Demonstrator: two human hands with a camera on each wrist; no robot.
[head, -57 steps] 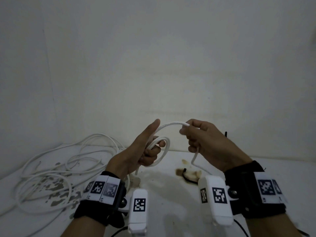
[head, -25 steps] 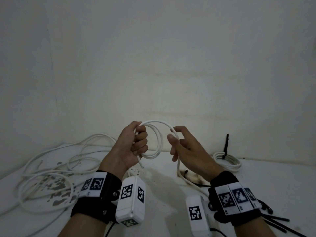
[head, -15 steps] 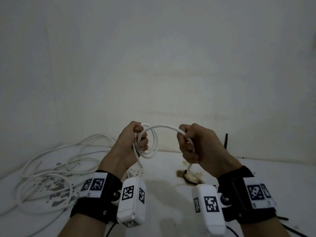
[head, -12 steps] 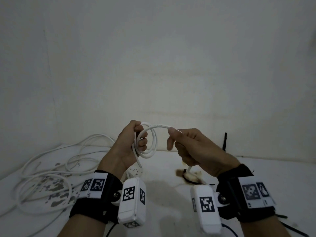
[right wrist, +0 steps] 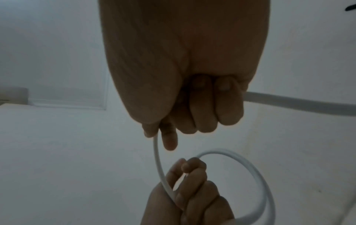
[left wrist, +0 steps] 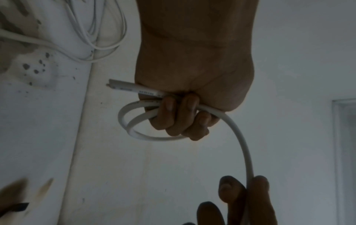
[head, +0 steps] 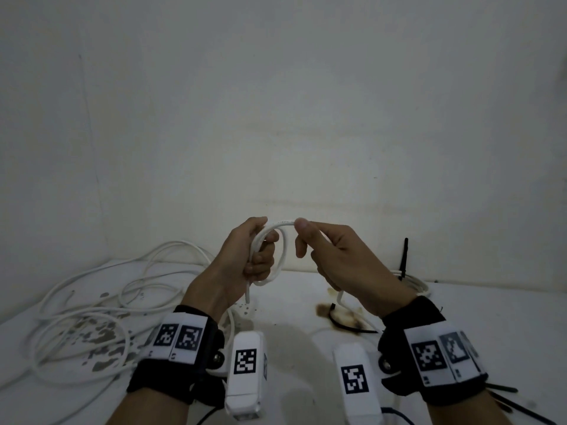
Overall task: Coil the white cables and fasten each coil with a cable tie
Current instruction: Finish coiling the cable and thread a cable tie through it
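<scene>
My left hand (head: 256,254) (left wrist: 181,115) grips a small coil of white cable (head: 283,256) (left wrist: 133,130) of about two loops, held upright in its curled fingers. The cut end of the cable (left wrist: 115,85) sticks out past the palm. My right hand (head: 310,237) (right wrist: 163,130) pinches the same cable (right wrist: 157,153) between thumb and forefinger just right of the coil. From that hand the cable (head: 339,299) hangs down to the white table (head: 291,308). A finished coil (head: 414,283) with an upright black cable tie (head: 404,256) lies behind my right wrist.
A loose tangle of white cables (head: 101,299) spreads over the table's left side beside flaked paint patches. A black cable tie (head: 340,323) lies on a brown stain in the middle. More black ties (head: 503,394) lie at the right. White walls close the back and left.
My right hand has carried the cable leftward up to the coil, closing the arc between the two hands. The left hand keeps the coil in place.
</scene>
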